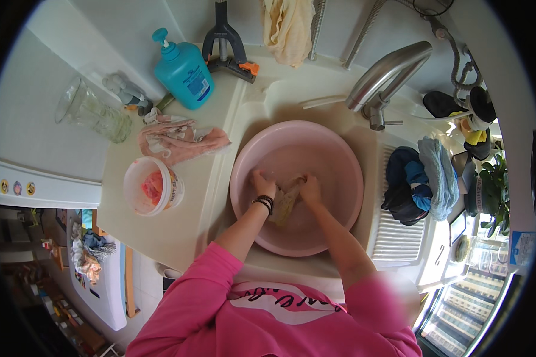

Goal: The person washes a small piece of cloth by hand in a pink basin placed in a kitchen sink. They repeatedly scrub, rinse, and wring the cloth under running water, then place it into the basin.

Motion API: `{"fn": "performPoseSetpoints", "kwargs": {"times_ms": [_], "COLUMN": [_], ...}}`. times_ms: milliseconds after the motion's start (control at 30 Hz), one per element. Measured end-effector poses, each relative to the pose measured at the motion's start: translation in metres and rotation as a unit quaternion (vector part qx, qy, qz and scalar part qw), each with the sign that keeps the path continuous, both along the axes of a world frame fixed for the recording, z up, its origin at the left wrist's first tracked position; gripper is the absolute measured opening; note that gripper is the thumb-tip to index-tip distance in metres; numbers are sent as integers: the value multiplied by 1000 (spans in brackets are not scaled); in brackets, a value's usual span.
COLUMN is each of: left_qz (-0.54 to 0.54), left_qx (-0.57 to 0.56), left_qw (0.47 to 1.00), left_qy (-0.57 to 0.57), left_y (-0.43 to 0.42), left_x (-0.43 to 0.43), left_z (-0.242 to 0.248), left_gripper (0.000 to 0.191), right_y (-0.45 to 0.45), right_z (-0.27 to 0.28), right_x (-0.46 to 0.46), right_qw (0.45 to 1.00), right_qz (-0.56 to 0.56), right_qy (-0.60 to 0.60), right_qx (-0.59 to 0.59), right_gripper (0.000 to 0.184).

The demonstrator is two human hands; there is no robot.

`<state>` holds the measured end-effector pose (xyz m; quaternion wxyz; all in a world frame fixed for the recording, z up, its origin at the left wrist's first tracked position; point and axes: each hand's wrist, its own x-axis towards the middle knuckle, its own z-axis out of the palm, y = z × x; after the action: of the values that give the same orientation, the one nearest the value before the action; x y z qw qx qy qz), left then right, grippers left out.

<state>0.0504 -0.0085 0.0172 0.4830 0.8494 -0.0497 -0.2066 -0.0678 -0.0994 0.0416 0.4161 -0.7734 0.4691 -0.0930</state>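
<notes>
A round pink plastic basin (356, 192) of cloudy water stands in the laundry sink (223, 187). Both of my hands are inside it, gripping a thin, pale wet cloth (286, 205). My left hand (264, 184), with dark beaded bracelets at the wrist, holds one side of the cloth. Its other side is pinched in my right hand (311, 191). Between the hands the fabric hangs down into the water, with a yellowish lower part. Its submerged extent is hard to make out.
Left on the counter are a white bucket (175, 185) holding something red, a pink towel (183, 140), a glass vase (98, 116) and a blue pump bottle (185, 78). A metal faucet (386, 80) leans over the back right. Dark and blue cloths (406, 185) lie on the ribbed washboard (397, 238).
</notes>
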Motion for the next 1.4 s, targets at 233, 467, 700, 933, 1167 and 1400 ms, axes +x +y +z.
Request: {"fn": "performPoseSetpoints", "kwargs": {"times_ms": [233, 467, 700, 933, 1167, 1400], "left_qz": [-127, -106, -614, -552, -609, -668], "left_qx": [-104, -307, 157, 183, 262, 245], "left_qw": [955, 938, 762, 772, 709, 691], "left_qy": [249, 125, -134, -257, -241, -128], "left_y": [0, -10, 17, 24, 30, 27], "left_x": [-8, 18, 14, -9, -14, -23], "left_z": [34, 39, 85, 57, 37, 60], "left_gripper": [33, 35, 32, 16, 12, 22], "right_y": [-25, -27, -3, -4, -5, 19], "right_z": [-5, -6, 18, 26, 14, 28], "right_x": [-5, -4, -28, -20, -33, -47], "right_qw": [991, 938, 981, 988, 944, 907], "right_qz": [-95, -249, 135, -4, 291, 332], "right_qy": [-17, -231, -20, 96, 144, 247], "right_qx": [95, -75, -138, -117, -59, -79], "right_gripper": [22, 24, 25, 18, 14, 15]}}
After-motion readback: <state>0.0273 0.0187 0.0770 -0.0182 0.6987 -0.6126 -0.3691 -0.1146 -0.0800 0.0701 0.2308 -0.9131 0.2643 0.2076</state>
